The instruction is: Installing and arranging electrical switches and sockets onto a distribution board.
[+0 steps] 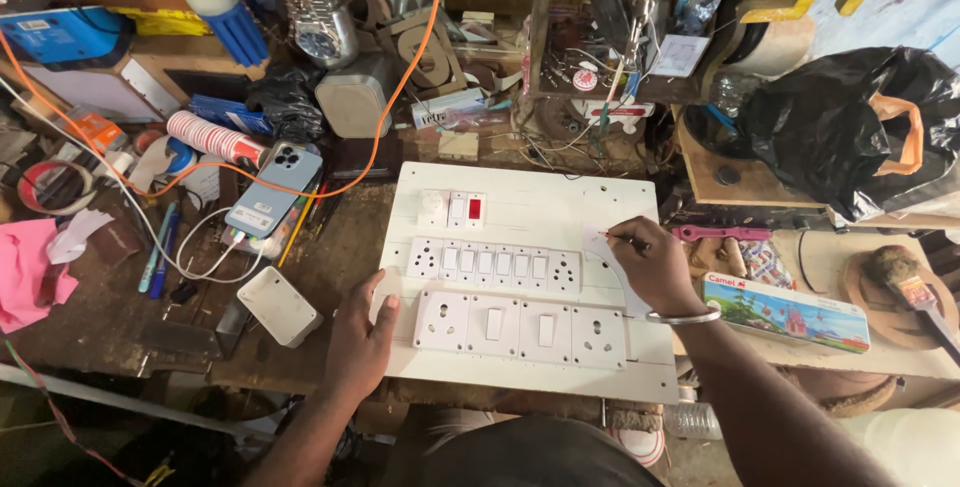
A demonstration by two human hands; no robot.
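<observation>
A white board (530, 212) carrying rows of switch plates (495, 265) lies flat on the bench (110, 317). The right hand (655, 265), at its 3 o'clock edge, pinches a pencil (622, 237) whose tip touches the board. The left hand (358, 337) presses open and flat at the 8 o'clock corner, with a small white box (279, 305) just beside it at 9 o'clock.

A long flat box (786, 311) with a colourful landscape print is lying right of the white board, just past the right wrist. A blue phone (273, 191) is lying screen-down at left, beside a red-and-white tube-shaped package (214, 138). A blue box (62, 34) with a white label is sitting far upper left.
</observation>
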